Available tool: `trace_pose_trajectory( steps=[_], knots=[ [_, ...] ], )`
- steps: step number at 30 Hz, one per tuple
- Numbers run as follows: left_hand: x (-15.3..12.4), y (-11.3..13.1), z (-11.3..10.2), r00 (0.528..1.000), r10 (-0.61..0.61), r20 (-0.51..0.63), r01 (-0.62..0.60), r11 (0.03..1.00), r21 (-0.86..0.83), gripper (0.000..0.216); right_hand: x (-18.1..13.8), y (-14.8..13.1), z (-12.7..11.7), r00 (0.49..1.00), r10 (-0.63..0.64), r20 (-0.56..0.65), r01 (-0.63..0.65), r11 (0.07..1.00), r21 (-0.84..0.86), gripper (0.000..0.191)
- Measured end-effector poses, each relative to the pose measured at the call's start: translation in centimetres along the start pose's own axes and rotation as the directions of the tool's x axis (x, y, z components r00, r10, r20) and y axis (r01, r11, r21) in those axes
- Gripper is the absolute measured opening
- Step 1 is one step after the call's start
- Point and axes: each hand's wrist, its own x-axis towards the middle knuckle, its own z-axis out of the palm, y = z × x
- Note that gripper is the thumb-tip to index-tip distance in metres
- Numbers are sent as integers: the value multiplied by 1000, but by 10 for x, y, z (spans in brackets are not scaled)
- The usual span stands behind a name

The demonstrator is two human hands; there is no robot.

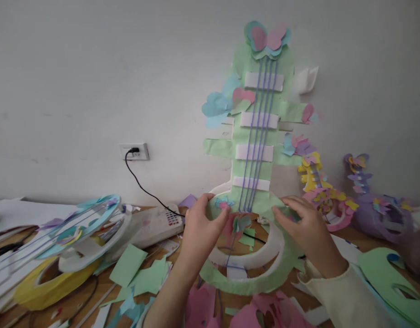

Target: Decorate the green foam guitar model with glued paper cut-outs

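A pale green paper guitar (263,199) stands upright in front of me, its body near the table and its neck rising against the wall. Purple yarn strings (261,132) run down over white crossbars to the round, open body. A blue and pink paper butterfly (267,38) tops the head, and paper petals (217,107) decorate the sides. My left hand (206,225) grips the left shoulder of the body, thumb in front beside a small blue flower. On the opposite shoulder, my right hand (307,232) is closed at the edge, thumb in front; its other fingertips are partly hidden.
Green paper scraps (141,273) and pink cut paper (203,305) litter the wooden table. A blue paper guitar (90,228) lies left over a yellow ring (35,291). Smaller pink-yellow (312,182) and purple (374,214) guitars lean right. A black cord runs from the wall socket (135,151).
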Motion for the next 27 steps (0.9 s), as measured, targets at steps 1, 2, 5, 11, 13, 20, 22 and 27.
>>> trace_pose_trajectory(
  steps=[1,2,5,11,13,20,22,27],
  knots=[
    [0,0,-1,1000,6,2,-6,1000,-7,19,0,0,0,1000,5,4,-5,1000,2,11],
    [0,0,-2,1000,11,6,-11,1000,-14,18,0,-1,0,1000,13,7,-13,1000,7,12],
    [0,0,-3,1000,19,3,-19,999,-33,17,0,-3,-1,999,33,16,-33,999,24,12],
    [1,1,1,999,-10,-33,9,999,-40,21,0,-6,-1,1000,-11,-21,11,1000,13,12],
    [2,0,2,999,-15,-39,14,999,-39,20,0,-6,0,999,-42,-26,42,999,0,11],
    [2,-5,1,1000,-9,-27,8,998,-59,13,-1,-4,1,999,-39,-21,39,999,0,11],
    [1,-5,1,1000,-3,-21,1,997,-79,10,-1,-4,1,1000,-12,-13,12,1000,13,12],
    [0,-4,2,1000,14,-19,-16,990,-137,19,-2,-2,2,1000,-3,0,3,1000,28,11]
  ],
)
